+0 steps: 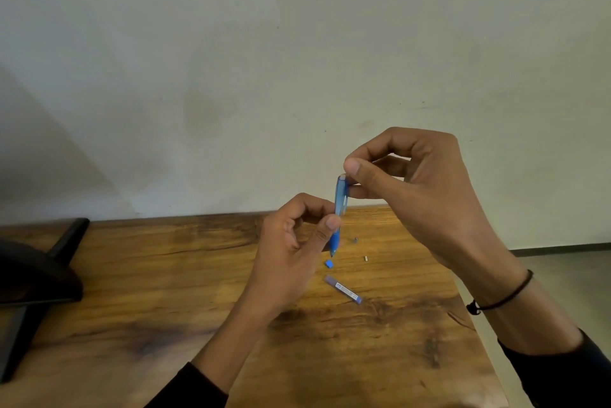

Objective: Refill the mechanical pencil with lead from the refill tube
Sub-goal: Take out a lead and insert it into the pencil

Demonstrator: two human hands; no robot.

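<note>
My left hand (291,249) grips a translucent blue mechanical pencil (340,199) around its lower half and holds it upright above the table, tip down. My right hand (416,183) hovers at the pencil's open top end with thumb and forefinger pinched together; whether a lead sits between them is too small to tell. The bluish refill tube (343,289) lies flat on the wooden table (165,275) just below the hands. A small blue cap (329,263) rests beside it.
Two tiny pale parts (366,258) (355,239) lie on the table right of the pencil tip. A dark stand base (39,275) occupies the left side. The table's right edge runs near my right forearm. A pale wall stands behind.
</note>
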